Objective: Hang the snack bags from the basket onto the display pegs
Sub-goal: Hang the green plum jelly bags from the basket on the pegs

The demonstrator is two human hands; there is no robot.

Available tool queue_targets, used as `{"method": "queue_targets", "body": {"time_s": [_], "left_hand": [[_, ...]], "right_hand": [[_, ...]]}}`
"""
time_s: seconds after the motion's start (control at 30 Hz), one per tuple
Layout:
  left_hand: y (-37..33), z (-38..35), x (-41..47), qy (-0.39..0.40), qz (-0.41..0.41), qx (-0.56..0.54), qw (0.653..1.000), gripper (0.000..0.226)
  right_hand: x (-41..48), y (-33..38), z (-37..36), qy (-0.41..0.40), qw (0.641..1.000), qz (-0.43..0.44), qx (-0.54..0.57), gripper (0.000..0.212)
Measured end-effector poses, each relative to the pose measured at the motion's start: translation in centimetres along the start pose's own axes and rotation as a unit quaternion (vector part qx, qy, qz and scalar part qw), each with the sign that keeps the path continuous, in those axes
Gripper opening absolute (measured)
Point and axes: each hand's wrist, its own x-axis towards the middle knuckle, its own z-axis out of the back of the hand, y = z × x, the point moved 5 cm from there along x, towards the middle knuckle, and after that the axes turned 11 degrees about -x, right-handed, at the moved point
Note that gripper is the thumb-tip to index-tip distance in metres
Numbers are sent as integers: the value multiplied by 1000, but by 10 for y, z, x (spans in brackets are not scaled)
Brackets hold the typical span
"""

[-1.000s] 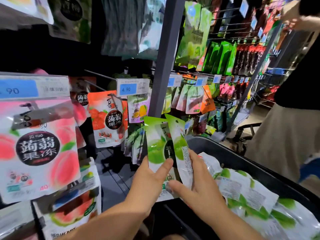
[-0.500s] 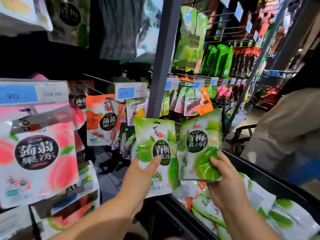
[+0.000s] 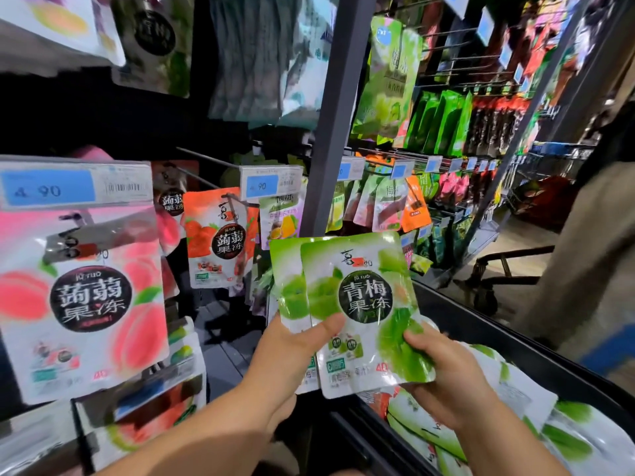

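Observation:
Two green plum-jelly snack bags overlap upright in front of me. The front green bag (image 3: 364,304) covers most of the rear green bag (image 3: 285,283). My left hand (image 3: 292,355) grips both from the lower left, thumb lying across the front bag. My right hand (image 3: 450,376) pinches the front bag's lower right corner. The black basket (image 3: 515,352) lies at lower right with more green bags (image 3: 515,407) inside. A bare metal display peg (image 3: 202,159) juts out at centre left, behind a price tag (image 3: 271,183).
Pink peach jelly bags (image 3: 82,297) hang close at left, red strawberry bags (image 3: 220,242) behind them. A grey shelf upright (image 3: 330,132) stands just beyond the held bags. A person in a beige skirt (image 3: 584,269) stands at right, beside a cart frame (image 3: 505,266).
The right hand has brought its green bag left, over the bag in the left hand, so the two now overlap. Both bags sit slightly lower and closer to me.

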Motion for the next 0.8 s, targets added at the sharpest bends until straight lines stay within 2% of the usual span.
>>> {"method": "queue_targets", "body": {"time_s": [0.07,0.13,0.27,0.43,0.6,0.67,0.7,0.8], "left_hand": [[1,5,2,-19,-14,0,1000,36],[1,8,2,-39,-24,7,999,38],[-1,13,2,-64,-46,32,996,44],[-19,11,0,-58,-81,78,992,49],[-42,7,-9,-54,-100,112,987,57],[-52,9,-10,-55,-119,116,985,49],[-58,10,-11,-56,-129,111,984,46],[-77,18,-13,-70,-136,126,980,47]], "right_hand": [[-2,2,1,-7,998,-8,-63,34],[-3,2,-2,-5,992,-7,-127,30],[-6,0,-13,20,971,-1,-239,62],[-4,6,-21,10,968,37,-248,65],[0,17,-20,-20,956,59,-285,87],[3,23,-28,-10,955,77,-286,91],[5,27,-33,-4,957,83,-278,83],[9,37,-57,-1,969,89,-229,30]]}}
